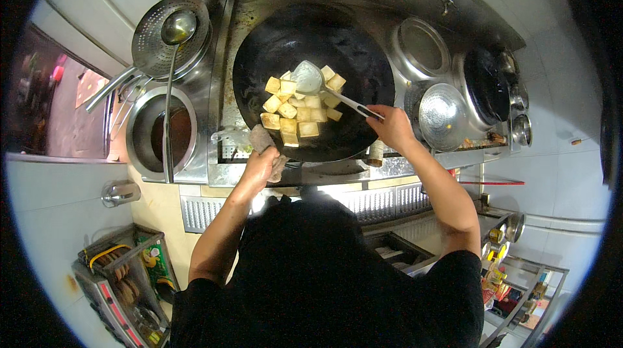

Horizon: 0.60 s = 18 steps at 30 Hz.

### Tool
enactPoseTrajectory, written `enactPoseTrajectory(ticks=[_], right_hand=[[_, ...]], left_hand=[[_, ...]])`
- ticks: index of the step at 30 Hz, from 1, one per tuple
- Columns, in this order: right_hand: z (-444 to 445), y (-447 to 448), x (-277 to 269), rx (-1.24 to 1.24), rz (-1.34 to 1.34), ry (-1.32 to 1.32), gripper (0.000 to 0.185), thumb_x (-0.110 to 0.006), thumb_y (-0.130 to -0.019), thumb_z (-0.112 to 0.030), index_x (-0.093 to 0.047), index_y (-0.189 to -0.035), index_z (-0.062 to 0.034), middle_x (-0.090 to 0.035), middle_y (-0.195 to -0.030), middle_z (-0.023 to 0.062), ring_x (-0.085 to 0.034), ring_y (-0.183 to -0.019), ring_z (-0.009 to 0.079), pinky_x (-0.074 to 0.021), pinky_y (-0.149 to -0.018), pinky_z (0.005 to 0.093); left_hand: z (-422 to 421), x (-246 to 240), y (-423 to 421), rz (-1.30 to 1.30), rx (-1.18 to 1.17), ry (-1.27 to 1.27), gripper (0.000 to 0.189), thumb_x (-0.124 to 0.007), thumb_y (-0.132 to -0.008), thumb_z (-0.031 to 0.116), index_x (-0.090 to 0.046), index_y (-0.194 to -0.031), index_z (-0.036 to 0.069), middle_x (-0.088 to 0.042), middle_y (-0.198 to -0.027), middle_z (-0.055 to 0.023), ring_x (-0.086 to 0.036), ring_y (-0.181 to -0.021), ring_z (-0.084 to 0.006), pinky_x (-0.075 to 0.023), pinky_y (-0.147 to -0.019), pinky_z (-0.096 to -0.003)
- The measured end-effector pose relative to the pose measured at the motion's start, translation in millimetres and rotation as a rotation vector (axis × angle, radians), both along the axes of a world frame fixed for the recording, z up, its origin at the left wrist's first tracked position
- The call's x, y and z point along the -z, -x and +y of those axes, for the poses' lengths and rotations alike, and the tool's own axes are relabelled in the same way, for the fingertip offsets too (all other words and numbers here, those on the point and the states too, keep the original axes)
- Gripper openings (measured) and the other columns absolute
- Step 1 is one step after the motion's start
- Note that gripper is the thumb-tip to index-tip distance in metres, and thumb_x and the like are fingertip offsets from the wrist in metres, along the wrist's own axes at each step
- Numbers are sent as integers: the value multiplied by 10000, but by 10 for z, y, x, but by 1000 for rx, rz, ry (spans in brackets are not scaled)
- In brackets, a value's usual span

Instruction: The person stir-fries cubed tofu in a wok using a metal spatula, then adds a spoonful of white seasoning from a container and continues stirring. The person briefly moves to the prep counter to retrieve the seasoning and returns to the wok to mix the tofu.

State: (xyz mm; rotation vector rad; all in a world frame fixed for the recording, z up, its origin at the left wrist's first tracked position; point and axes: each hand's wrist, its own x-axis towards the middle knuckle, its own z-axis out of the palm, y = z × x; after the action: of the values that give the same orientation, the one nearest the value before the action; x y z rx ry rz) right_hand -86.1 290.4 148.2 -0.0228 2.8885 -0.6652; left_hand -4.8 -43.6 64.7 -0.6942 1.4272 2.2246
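A large black wok (311,31) stands on the steel range in front of me. Pale, lightly browned square pieces, probably tofu (308,129), lie in its middle and lower left. My right hand (393,126) grips the handle of a metal wok spatula (308,77) over the wok's right rim, and the blade rests among the pieces at their upper side. At the wok's lower left edge, my left hand (263,165) is closed on a folded grey-brown cloth (263,139). The wok's rim or handle under the cloth is hidden.
Left of the wok, a ladle (178,27) lies on a perforated strainer (146,51), above a steel pot (134,153) of dark liquid. To the right are a round steel pan (423,46), another perforated strainer (442,116) and a dark pan (486,85). A wall tap (445,2) is behind.
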Motion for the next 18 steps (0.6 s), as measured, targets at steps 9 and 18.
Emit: enactPoseTrajectory(ticks=[9,18], right_hand=[[-72,89,207,16,-97,210,329,-750,-870,-272,-754,-1156,-109,-740,-978,209,-723,-882,367,-570,-798,422],[-600,381,-467,-434,360,-300,263,-707,-884,-245,-751,-1110,-118,-742,-925,150,-712,-753,337,-568,-686,434]], left_hand=[[-43,74,-2,-15,62,-14,165,-563,-912,167,-615,-865,18,-619,-777,-53,-589,-647,-157,-455,-546,-302],[-72,76,-16,-15,88,-13,179,-585,-914,177,-617,-816,31,-598,-756,-35,-583,-644,-142,-453,-557,-288]])
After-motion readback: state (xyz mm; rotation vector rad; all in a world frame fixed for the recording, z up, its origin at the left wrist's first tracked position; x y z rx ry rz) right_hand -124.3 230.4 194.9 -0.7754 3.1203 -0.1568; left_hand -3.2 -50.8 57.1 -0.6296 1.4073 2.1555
